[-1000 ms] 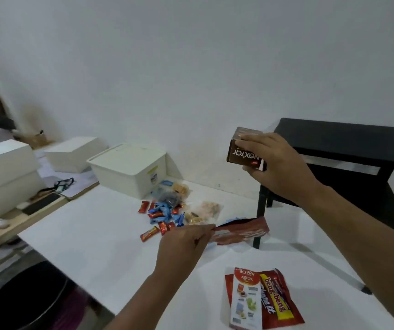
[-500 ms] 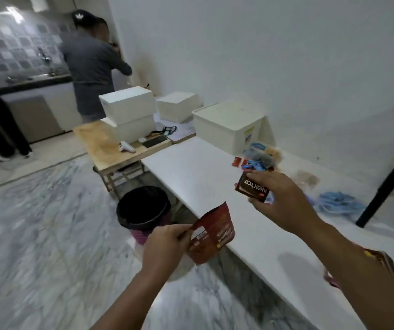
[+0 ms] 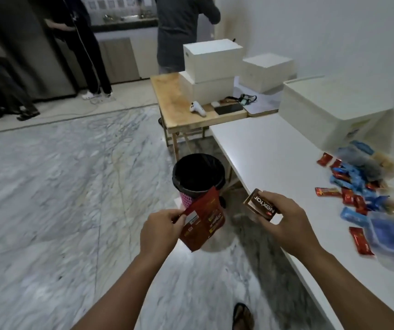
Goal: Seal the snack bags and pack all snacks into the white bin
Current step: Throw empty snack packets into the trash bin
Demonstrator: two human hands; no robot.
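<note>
The left hand (image 3: 159,231) pinches a red snack bag (image 3: 203,222) by its edge. The right hand (image 3: 284,223) has its fingers (image 3: 271,197) curled round a brown Nextar box (image 3: 260,205). Both hang over the floor, near the black trash bin (image 3: 198,177). Small snacks (image 3: 355,186) lie farther right on the white surface (image 3: 262,151), with the white bin (image 3: 334,115) behind them.

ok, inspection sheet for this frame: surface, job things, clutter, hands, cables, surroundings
Surface: white table, right.
Job's things: white bin, lid on; loose snack packets beside it; Nextar box; red wrapper.
Clutter: game controller, phone on the wooden table.
Hands: left hand pinches the wrapper; right hand grips the box.
Cables: nothing seen.
Surroundings: black waste bin, marble floor, two people standing.
</note>
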